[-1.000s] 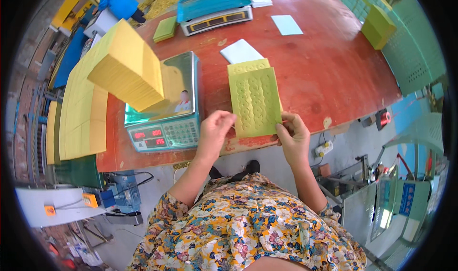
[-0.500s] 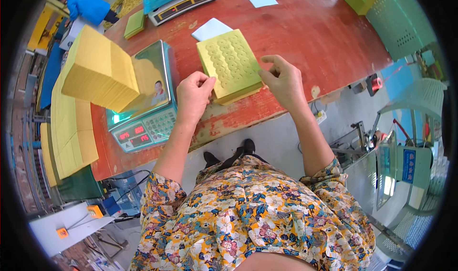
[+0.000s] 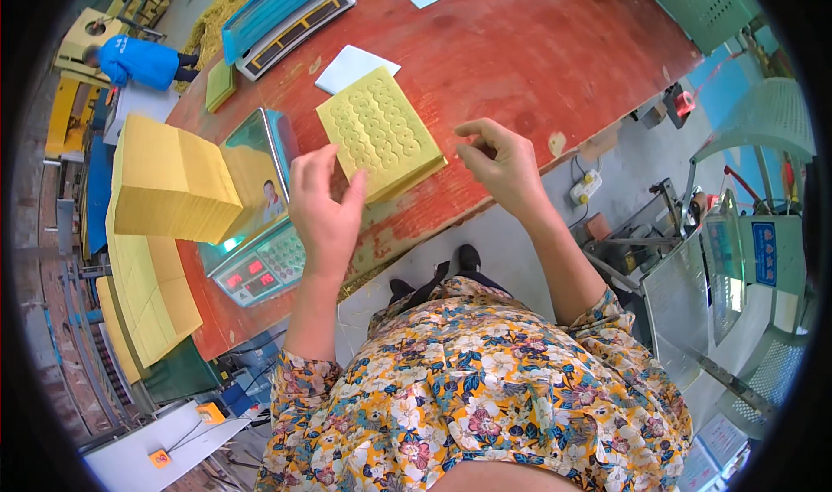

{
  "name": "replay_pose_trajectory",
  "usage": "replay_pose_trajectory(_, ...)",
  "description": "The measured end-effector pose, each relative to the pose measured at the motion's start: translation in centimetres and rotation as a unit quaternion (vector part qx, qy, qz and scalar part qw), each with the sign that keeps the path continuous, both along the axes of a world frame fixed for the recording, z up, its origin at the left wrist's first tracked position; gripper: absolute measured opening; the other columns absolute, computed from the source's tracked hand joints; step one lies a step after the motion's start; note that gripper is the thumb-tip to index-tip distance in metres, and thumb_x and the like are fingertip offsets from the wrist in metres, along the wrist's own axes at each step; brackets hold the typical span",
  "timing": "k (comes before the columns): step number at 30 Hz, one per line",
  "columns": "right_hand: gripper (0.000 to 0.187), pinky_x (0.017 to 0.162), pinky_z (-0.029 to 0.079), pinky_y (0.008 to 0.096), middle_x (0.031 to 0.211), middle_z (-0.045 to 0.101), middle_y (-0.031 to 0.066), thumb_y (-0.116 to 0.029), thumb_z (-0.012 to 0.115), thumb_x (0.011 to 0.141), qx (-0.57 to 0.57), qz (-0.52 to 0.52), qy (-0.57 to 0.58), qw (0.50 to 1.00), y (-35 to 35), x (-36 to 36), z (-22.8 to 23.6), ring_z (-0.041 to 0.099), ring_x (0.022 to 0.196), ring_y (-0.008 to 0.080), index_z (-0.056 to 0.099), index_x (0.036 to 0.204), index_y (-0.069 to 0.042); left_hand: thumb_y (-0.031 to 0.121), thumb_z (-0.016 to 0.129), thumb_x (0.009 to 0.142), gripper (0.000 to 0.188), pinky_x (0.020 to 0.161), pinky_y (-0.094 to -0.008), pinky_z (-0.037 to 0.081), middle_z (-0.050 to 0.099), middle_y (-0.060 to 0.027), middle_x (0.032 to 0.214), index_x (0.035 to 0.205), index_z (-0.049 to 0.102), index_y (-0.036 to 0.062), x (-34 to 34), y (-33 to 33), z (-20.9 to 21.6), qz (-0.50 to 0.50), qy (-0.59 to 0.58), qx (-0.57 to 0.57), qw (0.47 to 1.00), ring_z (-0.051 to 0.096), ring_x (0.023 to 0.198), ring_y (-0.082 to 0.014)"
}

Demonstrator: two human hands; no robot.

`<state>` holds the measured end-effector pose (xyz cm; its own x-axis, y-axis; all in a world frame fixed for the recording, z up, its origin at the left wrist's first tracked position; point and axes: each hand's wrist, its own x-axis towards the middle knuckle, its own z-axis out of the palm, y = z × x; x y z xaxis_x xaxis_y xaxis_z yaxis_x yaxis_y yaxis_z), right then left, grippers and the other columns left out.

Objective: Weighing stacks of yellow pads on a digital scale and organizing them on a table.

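Note:
A stack of yellow paper sheets (image 3: 381,132), its top embossed or punched with rows of round coin-like marks, lies on the red table in front of me. At its left side is my left hand (image 3: 325,202), fingers apart and nothing in it; whether it touches the edge I cannot tell. My right hand (image 3: 501,162) hovers right of the stack, apart from it, with thumb and forefinger curved and a gap between them. To the left, a tall yellow paper stack (image 3: 173,184) stands on a digital scale (image 3: 260,267) with lit red digits.
Behind the stack lie white sheets (image 3: 355,67) on the red table (image 3: 520,50). A second scale (image 3: 295,32) stands at the far left, near a small green-yellow stack (image 3: 220,85). A person in blue (image 3: 139,61) is farther off. Metal machinery (image 3: 737,258) stands at the right.
My left hand has come off the stack's near left corner and its fingers have spread. My right hand has moved away from the stack's right edge. The whole view has shifted and turned slightly.

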<state>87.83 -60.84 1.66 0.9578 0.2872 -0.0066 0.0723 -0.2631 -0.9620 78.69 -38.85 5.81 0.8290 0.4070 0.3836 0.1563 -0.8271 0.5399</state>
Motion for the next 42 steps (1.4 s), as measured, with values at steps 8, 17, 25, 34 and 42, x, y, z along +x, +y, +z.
replay_pose_trajectory(8, 0.021, 0.060, 0.047, 0.0276, 0.075, 0.065, 0.0054, -0.011, 0.066, 0.088, 0.074, -0.027, 0.062, 0.995, -1.4, -1.2, -1.6, 0.057, 0.065, 0.0086, 0.068, 0.106, 0.000, 0.013, 0.080, 0.071, 0.041, 0.093, -0.0406, 0.047, 0.063, -0.0140, 0.118, 0.107, 0.065, 0.0033, 1.3, -0.5, 0.7, -0.228, 0.058, 0.182, 0.955, 0.059, 0.107, -0.0308)
replay_pose_trajectory(17, 0.019, 0.056, 0.046, 0.0271, 0.074, 0.064, 0.0035, -0.010, 0.065, 0.089, 0.098, -0.029, 0.081, 0.991, -2.4, -1.5, -1.1, 0.055, 0.061, 0.0076, 0.067, 0.106, 0.000, 0.003, 0.073, 0.072, 0.032, 0.083, -0.0404, 0.056, 0.066, -0.0178, 0.114, 0.101, 0.062, -0.0014, 1.4, -0.8, 0.0, -0.269, 0.005, 0.302, 0.914, 0.067, 0.100, -0.0333)
replay_pose_trajectory(25, 0.020, 0.060, 0.049, 0.0265, 0.077, 0.066, 0.0045, -0.012, 0.062, 0.093, 0.110, -0.002, 0.081, 0.991, -2.2, -2.3, 0.1, 0.059, 0.063, 0.0087, 0.067, 0.106, 0.002, -0.005, 0.067, 0.072, 0.025, 0.078, -0.0378, 0.058, 0.068, -0.0170, 0.106, 0.095, 0.060, -0.0017, 0.0, -1.2, 0.0, -0.248, -0.051, 0.283, 0.925, 0.069, 0.091, -0.0316)
replay_pose_trajectory(34, 0.025, 0.054, 0.048, 0.0275, 0.074, 0.063, 0.0058, -0.015, 0.065, 0.092, 0.151, 0.081, 0.184, 0.968, 0.8, -3.4, -1.0, 0.056, 0.063, 0.0083, 0.063, 0.107, 0.005, 0.003, 0.072, 0.076, 0.035, 0.083, -0.0391, 0.055, 0.066, -0.0168, 0.110, 0.108, 0.061, -0.0037, -4.8, -4.7, -0.5, -0.277, -0.058, 0.238, 0.929, 0.066, 0.095, -0.0329)
replay_pose_trajectory(42, 0.015, 0.056, 0.039, 0.0281, 0.068, 0.050, 0.0077, -0.009, 0.061, 0.092, 0.066, 0.128, -0.041, 0.989, 5.5, -7.5, 4.3, 0.045, 0.063, 0.0094, 0.061, 0.101, 0.003, 0.025, 0.061, 0.099, 0.032, 0.064, -0.0273, 0.048, 0.066, -0.0068, 0.084, 0.118, 0.062, -0.0007, -8.6, 2.9, -1.0, -0.026, -0.015, -0.480, 0.877, 0.058, 0.072, -0.0122)
